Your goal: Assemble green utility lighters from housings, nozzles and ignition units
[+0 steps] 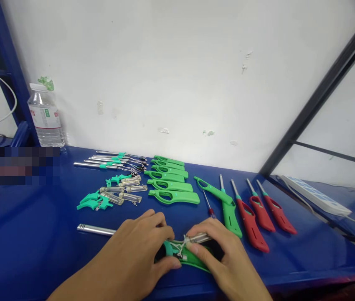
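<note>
At the table's front, my left hand (146, 246) is closed around the front of an open green lighter shell (193, 260). A teal part (167, 248) shows by its thumb, and a metal lighter tube (96, 229) sticks out to the left. My right hand (216, 248) pinches a clear fuel tank (200, 238) just above the shell's hollow. Thin white wires (180, 247) run between the hands at the tank's end. Fingers hide much of the shell's inside.
Behind lie green shell halves (174, 197), metal tubes with wires (105, 161), clear tanks (130, 197) and teal triggers (94, 201). To the right are a screwdriver (210, 209), a green lighter (231, 217), three red lighters (252, 230) and a power strip (318, 196). A water bottle (46, 121) stands back left.
</note>
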Action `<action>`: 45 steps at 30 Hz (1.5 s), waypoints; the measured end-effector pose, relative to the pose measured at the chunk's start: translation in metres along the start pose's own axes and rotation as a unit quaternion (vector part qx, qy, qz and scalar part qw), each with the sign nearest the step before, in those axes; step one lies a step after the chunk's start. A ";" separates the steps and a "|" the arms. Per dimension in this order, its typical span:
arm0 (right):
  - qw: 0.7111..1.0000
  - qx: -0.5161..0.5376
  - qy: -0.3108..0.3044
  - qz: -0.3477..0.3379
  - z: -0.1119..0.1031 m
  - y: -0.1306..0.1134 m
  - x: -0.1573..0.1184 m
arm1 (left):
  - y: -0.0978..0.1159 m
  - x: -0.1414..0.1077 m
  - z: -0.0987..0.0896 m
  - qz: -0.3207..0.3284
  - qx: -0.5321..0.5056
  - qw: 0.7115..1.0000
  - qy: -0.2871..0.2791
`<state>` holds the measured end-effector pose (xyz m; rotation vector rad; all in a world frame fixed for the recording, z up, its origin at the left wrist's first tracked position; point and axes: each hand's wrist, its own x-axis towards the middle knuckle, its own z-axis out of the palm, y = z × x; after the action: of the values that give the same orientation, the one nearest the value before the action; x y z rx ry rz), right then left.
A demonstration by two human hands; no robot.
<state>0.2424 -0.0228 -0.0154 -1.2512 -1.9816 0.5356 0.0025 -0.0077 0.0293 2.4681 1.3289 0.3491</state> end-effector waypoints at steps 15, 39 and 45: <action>1.000 0.012 -0.013 0.002 -0.003 -0.004 -0.002 | -0.005 0.000 0.008 0.000 0.004 1.000 -0.010; 0.998 -0.010 -0.060 -0.035 -0.006 -0.014 -0.004 | 0.001 -0.001 0.001 0.008 0.035 0.999 -0.027; 0.997 -0.030 -0.065 -0.038 -0.007 -0.018 -0.004 | -0.001 0.000 0.003 0.004 0.026 0.999 -0.033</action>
<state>0.2386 -0.0345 -0.0004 -1.1979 -2.1595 0.5355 0.0029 -0.0074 0.0263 2.5055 1.3180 0.2344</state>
